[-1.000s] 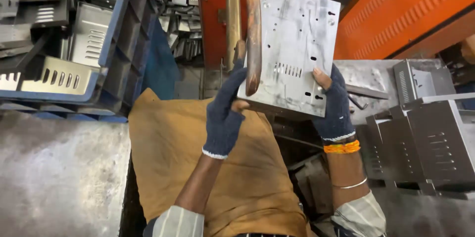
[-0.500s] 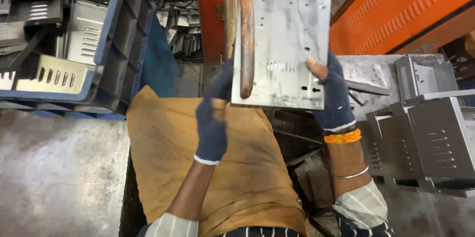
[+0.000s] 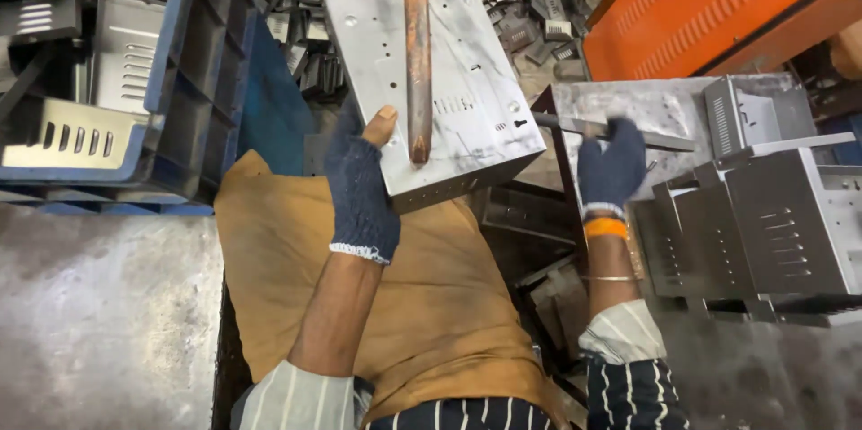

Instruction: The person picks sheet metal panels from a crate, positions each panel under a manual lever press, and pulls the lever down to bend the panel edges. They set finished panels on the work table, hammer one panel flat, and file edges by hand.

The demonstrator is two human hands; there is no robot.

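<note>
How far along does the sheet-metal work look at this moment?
Done, it seems: slotted grey housings stand stacked at the right. In hand: the left hand holds a punched metal panel under a rusty rod; the right hand is off it, at a flat metal bar. Left: more slotted parts fill the blue crate.

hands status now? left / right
Left hand: closed on the lower left edge of the grey sheet-metal panel, holding it up.
Right hand: off the panel, fingers curled over a flat metal strip; blurred, grip cannot be told.
</note>
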